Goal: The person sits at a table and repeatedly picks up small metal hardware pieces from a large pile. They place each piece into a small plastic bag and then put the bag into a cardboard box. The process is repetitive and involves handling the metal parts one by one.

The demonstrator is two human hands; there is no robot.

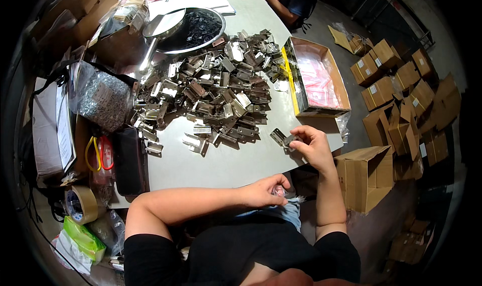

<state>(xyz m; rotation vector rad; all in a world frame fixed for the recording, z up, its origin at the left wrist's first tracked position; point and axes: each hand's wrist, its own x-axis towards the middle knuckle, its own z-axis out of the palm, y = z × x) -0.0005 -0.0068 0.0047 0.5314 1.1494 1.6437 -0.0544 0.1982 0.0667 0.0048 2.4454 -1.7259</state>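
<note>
My right hand [312,144] is at the table's near right edge, thumb and fingers closed on a small metal bracket [289,141]. Just left of those fingers a second bracket piece [277,136] shows; whether the two are joined I cannot tell. Close to my body, my left hand [266,190] curls around a small clear plastic bag with pink on it [278,190]. A large heap of shiny metal brackets [221,80] with holes spreads over the middle of the white table [175,175].
An open box of pink-and-clear bags [345,102] stands right of the heap. Behind it are a metal bowl of black parts [221,37] and a scoop [146,60]. Left lie a bag of screws [103,95] and a dark case [129,160]. Another person's arm [273,2] shows far off.
</note>
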